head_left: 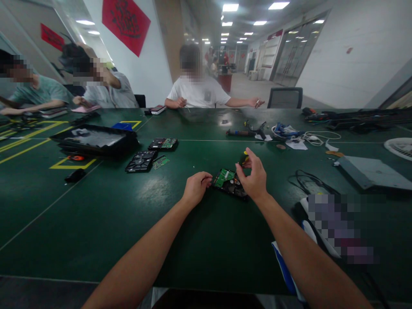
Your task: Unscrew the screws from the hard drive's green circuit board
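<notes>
A hard drive [236, 187] with a green circuit board [223, 177] on its upper face lies on the table in front of me. My left hand [196, 188] has its fingers closed at the drive's left end, gripping the edge. Over the right end, my right hand [255, 179] holds a screwdriver [245, 159] with a yellow and black handle, upright between thumb and fingers. The screwdriver's tip is hidden or too small to make out.
Two more hard drives [140, 162] and a loose circuit board [161, 162] lie left of centre, near a black tray [96, 140]. Cables [313, 182], a grey metal case [375, 174] and a blurred-out item [337, 227] are at right. Several people sit across the table.
</notes>
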`<action>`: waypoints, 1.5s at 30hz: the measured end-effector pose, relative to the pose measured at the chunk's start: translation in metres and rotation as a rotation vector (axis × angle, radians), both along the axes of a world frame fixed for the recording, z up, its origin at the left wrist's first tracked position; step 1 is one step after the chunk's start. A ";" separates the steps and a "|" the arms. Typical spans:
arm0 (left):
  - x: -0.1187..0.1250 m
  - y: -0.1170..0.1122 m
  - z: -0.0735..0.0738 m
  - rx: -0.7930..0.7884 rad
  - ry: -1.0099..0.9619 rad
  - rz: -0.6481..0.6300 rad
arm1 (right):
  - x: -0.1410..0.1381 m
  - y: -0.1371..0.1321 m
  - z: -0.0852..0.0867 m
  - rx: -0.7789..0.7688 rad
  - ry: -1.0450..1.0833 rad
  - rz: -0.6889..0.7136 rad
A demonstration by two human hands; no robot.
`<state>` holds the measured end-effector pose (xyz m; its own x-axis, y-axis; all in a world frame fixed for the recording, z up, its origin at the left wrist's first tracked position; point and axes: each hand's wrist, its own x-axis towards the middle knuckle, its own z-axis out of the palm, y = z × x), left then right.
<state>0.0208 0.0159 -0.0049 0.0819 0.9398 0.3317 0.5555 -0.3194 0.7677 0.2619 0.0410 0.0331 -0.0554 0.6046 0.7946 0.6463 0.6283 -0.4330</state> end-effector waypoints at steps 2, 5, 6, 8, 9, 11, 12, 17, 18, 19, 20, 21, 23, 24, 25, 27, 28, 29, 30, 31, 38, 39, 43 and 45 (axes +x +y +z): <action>0.000 0.000 -0.001 -0.004 0.005 0.002 | 0.001 0.000 0.001 0.000 -0.008 -0.006; -0.001 0.001 -0.002 0.023 0.047 0.011 | 0.002 0.000 0.001 0.002 0.000 -0.015; -0.001 0.001 -0.002 0.035 0.064 0.014 | 0.002 0.000 0.001 0.001 0.005 -0.012; -0.002 0.001 -0.002 0.051 0.092 0.014 | 0.002 0.000 0.001 -0.001 0.015 0.004; -0.002 0.001 -0.002 0.054 0.104 0.014 | 0.002 0.000 0.001 -0.002 0.020 0.010; -0.002 0.001 -0.001 0.066 0.134 0.020 | 0.002 0.000 0.001 0.000 0.025 0.006; -0.002 0.001 -0.001 0.076 0.151 0.026 | 0.002 0.000 0.001 0.003 0.023 -0.001; -0.001 -0.001 0.001 0.071 0.170 0.037 | 0.002 0.000 0.002 0.017 0.017 -0.010; -0.001 -0.001 0.001 0.045 0.159 0.038 | 0.002 0.000 0.002 0.020 0.019 -0.009; -0.001 -0.002 0.001 0.019 0.146 0.038 | 0.002 0.000 0.001 0.024 0.020 -0.011; -0.001 -0.002 0.001 -0.002 0.134 0.036 | 0.002 0.000 0.001 0.026 0.020 -0.013; -0.001 -0.002 0.001 -0.016 0.125 0.028 | 0.002 0.000 0.000 0.026 0.018 -0.017; -0.003 -0.002 0.001 -0.025 0.112 0.004 | 0.001 0.000 0.000 0.022 0.014 -0.027; -0.004 -0.001 0.001 -0.025 0.104 -0.005 | 0.001 0.000 -0.001 0.018 0.013 -0.031; -0.005 0.000 0.000 -0.021 0.095 -0.009 | 0.001 0.000 -0.001 0.013 0.013 -0.033; -0.007 0.002 -0.001 0.004 0.082 -0.006 | 0.002 -0.001 -0.001 0.005 0.017 -0.032; -0.007 0.003 -0.002 0.028 0.085 -0.004 | 0.002 -0.001 -0.001 0.001 0.020 -0.030; -0.008 0.003 -0.003 0.054 0.095 -0.006 | 0.002 -0.001 -0.001 -0.003 0.022 -0.028; -0.008 0.004 -0.004 0.077 0.108 -0.012 | 0.002 -0.001 -0.001 -0.006 0.025 -0.026; -0.009 0.004 -0.005 0.091 0.117 -0.021 | 0.002 -0.001 -0.001 -0.007 0.027 -0.025; -0.006 0.004 -0.013 0.021 -0.015 -0.002 | 0.002 -0.001 -0.001 0.013 0.027 -0.023; -0.006 0.004 -0.014 0.020 -0.020 -0.003 | 0.002 -0.001 -0.001 0.021 0.027 -0.025; -0.005 0.006 -0.018 0.029 -0.037 -0.020 | 0.001 -0.002 -0.002 0.043 0.022 -0.033; -0.005 0.007 -0.018 0.029 -0.039 -0.017 | 0.002 -0.001 -0.003 0.040 0.020 -0.040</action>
<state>0.0157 0.0232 -0.0230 0.0845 0.9285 0.3616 0.5197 -0.3507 0.7791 0.2635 0.0398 0.0303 -0.0153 0.5737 0.8189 0.6625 0.6193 -0.4215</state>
